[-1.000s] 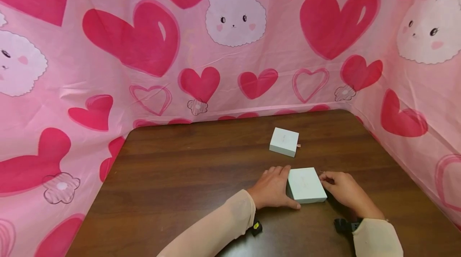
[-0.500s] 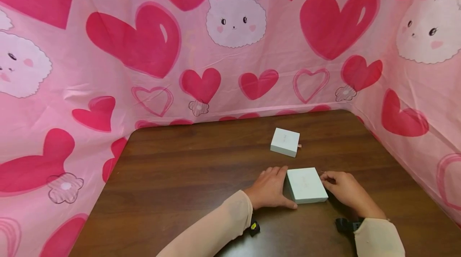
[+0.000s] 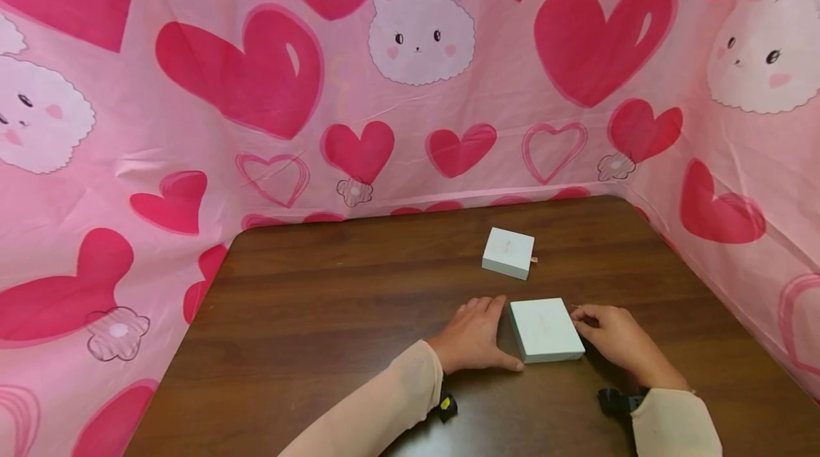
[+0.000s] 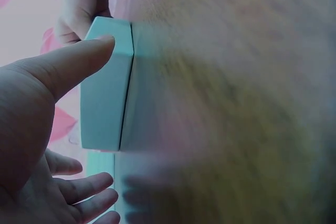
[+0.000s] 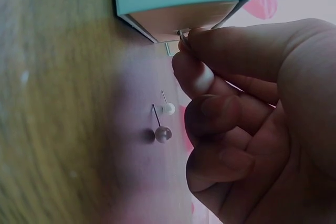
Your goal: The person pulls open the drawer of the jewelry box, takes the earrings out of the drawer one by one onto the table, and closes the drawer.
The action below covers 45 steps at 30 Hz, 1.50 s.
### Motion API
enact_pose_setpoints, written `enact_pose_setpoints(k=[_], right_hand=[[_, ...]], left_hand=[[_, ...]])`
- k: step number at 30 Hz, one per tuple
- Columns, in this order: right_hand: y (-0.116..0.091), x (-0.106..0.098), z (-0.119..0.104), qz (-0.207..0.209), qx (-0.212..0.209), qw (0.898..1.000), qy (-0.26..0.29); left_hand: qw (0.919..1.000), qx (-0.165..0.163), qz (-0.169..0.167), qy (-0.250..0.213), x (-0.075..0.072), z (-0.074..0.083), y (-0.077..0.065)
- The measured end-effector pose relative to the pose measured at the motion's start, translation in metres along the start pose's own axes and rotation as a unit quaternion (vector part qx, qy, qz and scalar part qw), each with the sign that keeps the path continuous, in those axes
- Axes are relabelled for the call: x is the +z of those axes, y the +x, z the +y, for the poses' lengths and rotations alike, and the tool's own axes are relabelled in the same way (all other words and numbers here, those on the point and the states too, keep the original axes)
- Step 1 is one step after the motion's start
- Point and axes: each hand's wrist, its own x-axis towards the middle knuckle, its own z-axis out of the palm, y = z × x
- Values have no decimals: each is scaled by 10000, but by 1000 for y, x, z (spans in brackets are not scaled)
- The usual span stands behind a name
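A square white drawer box [image 3: 547, 329] lies on the wooden table between my hands. My left hand [image 3: 470, 336] is to its left, fingers spread and a narrow gap from the box's side in the head view. At the box's right side, my right hand [image 3: 615, 343] pinches a small pull tab [image 5: 182, 36] on the pale pink drawer front [image 5: 168, 18] between thumb and forefinger. The drawer front sits about level with the sleeve's edge. Below the pinching fingers in the right wrist view, a pearl stud earring [image 5: 163, 134] and a second one [image 5: 168, 108] show on the table.
Farther back on the table [image 3: 359, 286] stands a smaller white box [image 3: 509, 250] with a short pink tab [image 3: 534, 259] on its right side. A pink curtain [image 3: 397, 101] with hearts and rabbits rises behind and along both sides.
My left hand has drawn slightly leftward, from right at the box's side to a small gap from it. The right hand keeps its pinch, and the box stays practically in place.
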Motion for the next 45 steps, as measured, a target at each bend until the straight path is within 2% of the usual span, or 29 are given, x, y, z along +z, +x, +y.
enact_pose_setpoints(k=[10,21,29,39,45], right_hand=[[-2,-3,2,271,-114,9995,108],[-6,-13,0,213,298,9982,466],[-3,-16,-4,562,13,9983,172],[0,-34,-15,357,104,9993,-43],[13,-39,-27,186,-9,9998,20]], left_hand=[[9999,-100,8,-6,-6,-9,-10],[9993,-324,-3,-206,-11,-22,-25],[9977,-495,103,-461,-17,-35,-40],[9960,-731,138,-494,-28,-47,-59],[9946,-838,206,-571,-31,-57,-69]])
